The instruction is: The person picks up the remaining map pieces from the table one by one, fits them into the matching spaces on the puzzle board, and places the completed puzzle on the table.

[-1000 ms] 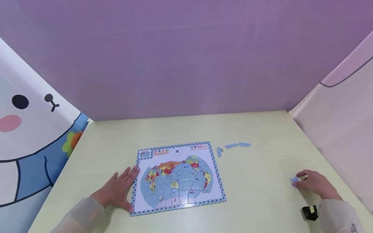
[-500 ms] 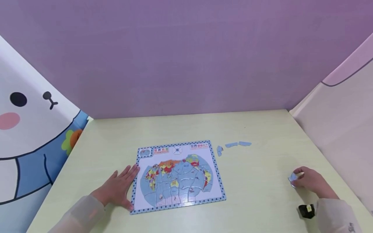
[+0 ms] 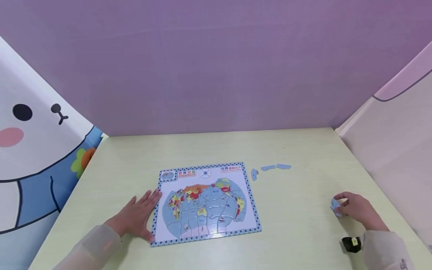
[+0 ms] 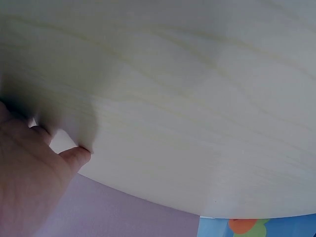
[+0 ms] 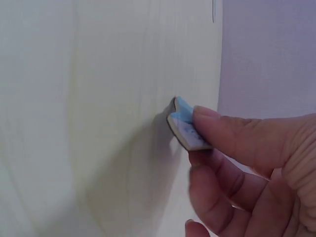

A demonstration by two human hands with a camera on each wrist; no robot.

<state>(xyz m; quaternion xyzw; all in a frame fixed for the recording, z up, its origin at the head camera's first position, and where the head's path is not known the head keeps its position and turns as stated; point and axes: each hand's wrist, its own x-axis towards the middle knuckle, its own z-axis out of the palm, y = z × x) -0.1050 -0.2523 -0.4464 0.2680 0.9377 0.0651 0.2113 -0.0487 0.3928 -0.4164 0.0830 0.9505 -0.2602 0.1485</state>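
Note:
In the head view a world-map jigsaw puzzle (image 3: 255, 210) with a dotted blue border lies on the table, most of its map filled with blue and coloured pieces. My left hand (image 3: 136, 217) rests with straight, spread fingers along its left edge; the left wrist view shows only part of that hand (image 4: 34, 168). Well to the right of the board, my right hand (image 3: 358, 212) pinches a small blue puzzle piece (image 3: 335, 207). Seen from the right wrist, the thumb lies on the piece's (image 5: 186, 131) printed face and the fingers are behind it, close over the tabletop.
Beyond the board's upper right corner lie three loose blue pieces: an upright one (image 3: 254, 174), a flat strip (image 3: 268, 168) and another strip (image 3: 284, 166). A small black box (image 3: 351, 244) shows beside the right cuff. A purple wall (image 3: 216, 75) closes off the table's far edge.
My right hand has shifted slightly left and away from me with the pinched puzzle piece, which has turned a little. The left hand and the board stay in place.

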